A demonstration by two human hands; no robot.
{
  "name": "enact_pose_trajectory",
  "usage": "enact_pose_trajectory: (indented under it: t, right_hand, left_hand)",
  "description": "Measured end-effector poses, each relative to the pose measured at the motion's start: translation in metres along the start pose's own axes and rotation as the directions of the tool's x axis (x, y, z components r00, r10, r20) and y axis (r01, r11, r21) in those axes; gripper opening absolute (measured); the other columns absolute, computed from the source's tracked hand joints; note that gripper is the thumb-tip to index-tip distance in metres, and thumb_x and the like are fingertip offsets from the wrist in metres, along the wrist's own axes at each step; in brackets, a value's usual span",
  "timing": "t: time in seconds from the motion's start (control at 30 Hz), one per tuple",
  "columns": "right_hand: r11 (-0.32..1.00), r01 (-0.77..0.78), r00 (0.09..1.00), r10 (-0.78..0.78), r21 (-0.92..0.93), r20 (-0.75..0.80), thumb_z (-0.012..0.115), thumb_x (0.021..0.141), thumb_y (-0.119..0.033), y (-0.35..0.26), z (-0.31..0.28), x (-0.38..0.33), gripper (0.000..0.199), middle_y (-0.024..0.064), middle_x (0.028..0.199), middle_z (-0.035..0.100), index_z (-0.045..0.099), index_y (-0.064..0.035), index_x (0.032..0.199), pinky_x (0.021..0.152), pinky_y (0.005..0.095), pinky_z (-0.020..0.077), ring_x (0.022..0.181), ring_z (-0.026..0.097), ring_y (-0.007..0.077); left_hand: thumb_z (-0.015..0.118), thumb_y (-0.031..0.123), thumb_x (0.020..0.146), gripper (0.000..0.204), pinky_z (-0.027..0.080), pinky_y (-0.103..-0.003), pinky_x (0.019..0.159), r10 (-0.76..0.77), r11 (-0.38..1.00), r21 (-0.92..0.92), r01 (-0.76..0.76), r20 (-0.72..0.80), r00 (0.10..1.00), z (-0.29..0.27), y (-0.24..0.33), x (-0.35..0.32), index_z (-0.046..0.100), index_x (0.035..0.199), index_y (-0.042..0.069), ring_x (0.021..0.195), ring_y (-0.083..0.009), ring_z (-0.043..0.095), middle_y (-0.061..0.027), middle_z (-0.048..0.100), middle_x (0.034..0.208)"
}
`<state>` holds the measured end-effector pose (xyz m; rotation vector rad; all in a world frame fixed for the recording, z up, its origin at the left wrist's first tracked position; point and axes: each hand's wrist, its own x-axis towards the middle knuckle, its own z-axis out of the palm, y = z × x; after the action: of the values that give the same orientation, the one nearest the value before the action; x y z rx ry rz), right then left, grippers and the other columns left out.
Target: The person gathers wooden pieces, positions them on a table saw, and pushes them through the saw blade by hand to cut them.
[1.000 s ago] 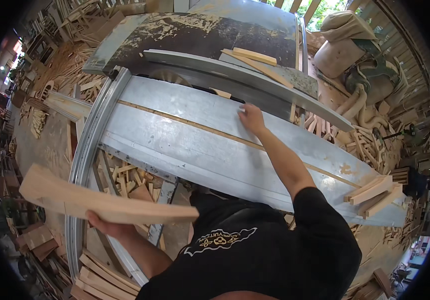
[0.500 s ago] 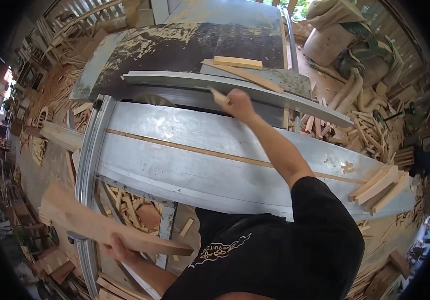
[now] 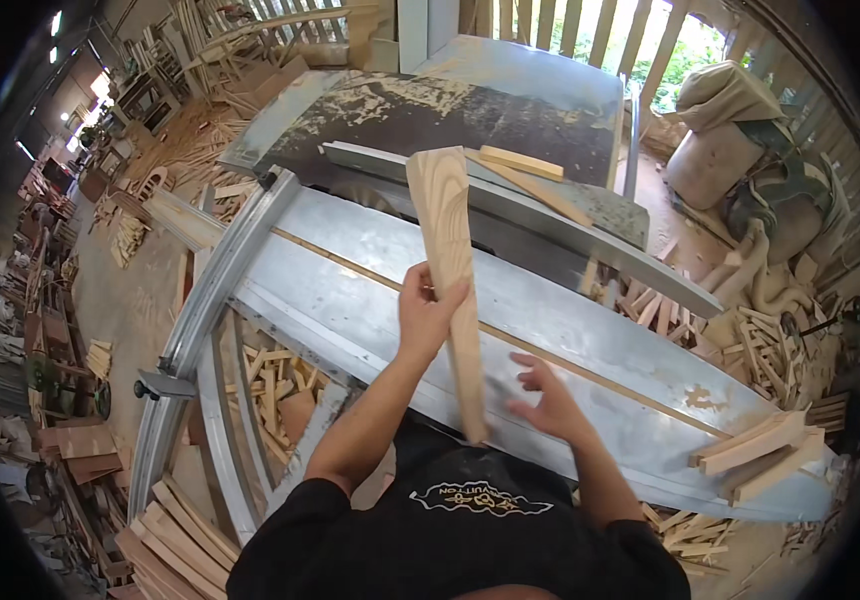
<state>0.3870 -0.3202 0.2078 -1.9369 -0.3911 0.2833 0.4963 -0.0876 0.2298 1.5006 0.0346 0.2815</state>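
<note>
A long, tapered wooden workpiece (image 3: 450,240), wider at its far end, stands tilted above the sliding metal table of a saw. My left hand (image 3: 428,312) is closed around its middle. To its right, my right hand (image 3: 547,398) hovers over the metal table (image 3: 560,330) with fingers apart and nothing in them. The workpiece's lower end reaches close to my shirt. Behind it runs the long grey fence (image 3: 640,260), and part of the round saw blade (image 3: 358,197) shows at the fence's left.
Several curved wooden pieces (image 3: 760,450) lie on the table's right end. Two thin strips (image 3: 522,163) rest beyond the fence. A metal rail (image 3: 215,280) crosses at the left. Offcuts (image 3: 275,395) lie below the table, and curved boards (image 3: 175,540) are stacked lower left.
My left hand has brought the wooden workpiece up from the lower left to over the table. My right hand has let go of a small wood piece near the fence and drawn back toward me.
</note>
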Motion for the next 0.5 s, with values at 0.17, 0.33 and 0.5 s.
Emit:
enact_pose_trajectory:
  t: [0.17,0.33,0.5]
  right_hand:
    - [0.851,0.015,0.958,-0.162,-0.525,-0.235,0.082,0.069,-0.012,0.009,0.011,-0.05,0.052,0.0206,0.144,0.046,0.056,-0.0049,0.114,0.085,0.0405,0.0535,0.11,0.059,0.0346]
    - [0.622,-0.205,0.908,-0.168,-0.756,-0.385,0.076,0.063,-0.007,0.073,-0.018,-0.051,0.034,0.0185,0.136,0.052,0.06,-0.0075,0.094,0.071,0.0417,0.0549,0.095,0.062,0.0335]
    - [0.517,0.056,0.902,-0.393,-0.854,-0.178,0.069,0.07,-0.006,0.069,-0.074,-0.022,0.017,0.012,0.12,0.062,0.061,-0.0079,0.084,0.069,0.0413,0.0528,0.09,0.061,0.0305]
  left_hand:
    - [0.081,0.022,0.082,0.058,0.052,-0.029,0.073,-0.437,0.892,-0.149,0.427,-0.036,0.899,0.076,-0.039,-0.015,0.043,0.118,-0.001,0.088,-0.0156,0.061,-0.0119,0.057,0.104]
    - [0.082,0.027,0.08,0.071,0.053,-0.03,0.074,-0.523,0.853,-0.095,0.514,-0.166,0.836,0.11,-0.106,-0.016,0.039,0.126,-0.005,0.095,-0.0204,0.062,-0.017,0.059,0.111]
    - [0.076,0.027,0.087,0.06,0.053,-0.04,0.089,-0.682,0.663,-0.379,0.645,0.048,0.73,0.114,-0.1,-0.003,0.042,0.13,0.002,0.11,-0.0233,0.061,-0.0145,0.057,0.124]
